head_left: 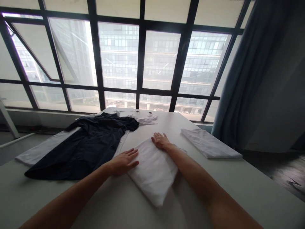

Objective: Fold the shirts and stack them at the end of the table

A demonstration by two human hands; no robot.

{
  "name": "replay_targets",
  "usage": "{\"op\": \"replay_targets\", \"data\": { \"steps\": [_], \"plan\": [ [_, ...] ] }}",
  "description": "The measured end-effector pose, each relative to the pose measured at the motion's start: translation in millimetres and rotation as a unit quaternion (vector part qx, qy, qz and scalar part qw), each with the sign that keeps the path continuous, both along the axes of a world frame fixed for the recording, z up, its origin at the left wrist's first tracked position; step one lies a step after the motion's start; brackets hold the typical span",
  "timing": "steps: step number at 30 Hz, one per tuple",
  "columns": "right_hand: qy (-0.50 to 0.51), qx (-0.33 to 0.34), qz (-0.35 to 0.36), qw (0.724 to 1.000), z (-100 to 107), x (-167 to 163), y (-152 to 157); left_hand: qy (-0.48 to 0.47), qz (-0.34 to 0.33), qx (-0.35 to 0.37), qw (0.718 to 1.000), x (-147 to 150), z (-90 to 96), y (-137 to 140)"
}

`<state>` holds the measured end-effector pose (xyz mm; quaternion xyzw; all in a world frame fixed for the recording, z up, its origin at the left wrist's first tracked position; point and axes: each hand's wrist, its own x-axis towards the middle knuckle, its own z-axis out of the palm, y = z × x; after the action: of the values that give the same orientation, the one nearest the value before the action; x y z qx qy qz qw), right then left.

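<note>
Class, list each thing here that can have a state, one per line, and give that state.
Middle cloth: folded, on the table
Right cloth: folded, lying flat
Dark garment: spread out, wrinkled
Far cloth: rumpled
Left pane: tilted open
Curtain: drawn aside
Left hand: open, at the middle cloth's left edge
Right hand: open, on the middle cloth

The left hand (122,162) and right hand (161,141), mid-frame, are bare, with slender fingers (132,153). The left forearm (81,194), lower left, and right forearm (201,181), lower right, are bare too, widening downwards.
</note>
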<state>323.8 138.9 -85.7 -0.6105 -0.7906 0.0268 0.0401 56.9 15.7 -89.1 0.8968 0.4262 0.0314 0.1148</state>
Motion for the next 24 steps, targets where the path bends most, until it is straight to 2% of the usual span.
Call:
{"op": "replay_targets", "data": {
  "steps": [2,5,8,11,13,19,24],
  "plan": [
    [0.004,0.057,0.008,0.998,1.3,-14.0,-23.9,-0.002,-0.007,-0.001,1.0,-5.3,-1.3,4.8],
    [0.041,0.103,0.096,0.989,-3.1,-40.1,-84.8,-0.014,0.002,0.021,1.0,-7.0,-9.3,10.8],
    [0.085,0.058,0.199,0.975,-9.6,-54.4,-148.4,-0.021,-0.004,0.039,0.999,-6.0,-16.8,14.7],
    [0.086,-0.005,0.197,0.977,-10.3,-40.6,-175.9,-0.004,-0.005,0.034,0.999,-5.8,-17.8,15.9],
    [0.069,-0.022,0.163,0.984,-8.6,-16.5,-169.6,0.007,-0.005,0.029,1.0,-5.6,-16.1,15.7],
    [-0.006,-0.013,0.017,1.0,-12.3,69.6,-111.0,-0.004,0.001,0.037,0.999,-2.9,-14.4,13.6],
    [-0.031,0.003,-0.104,0.994,-25.2,109.9,-83.3,-0.022,0.015,0.06,0.998,-2.9,-17.0,16.9]
  ]
}}
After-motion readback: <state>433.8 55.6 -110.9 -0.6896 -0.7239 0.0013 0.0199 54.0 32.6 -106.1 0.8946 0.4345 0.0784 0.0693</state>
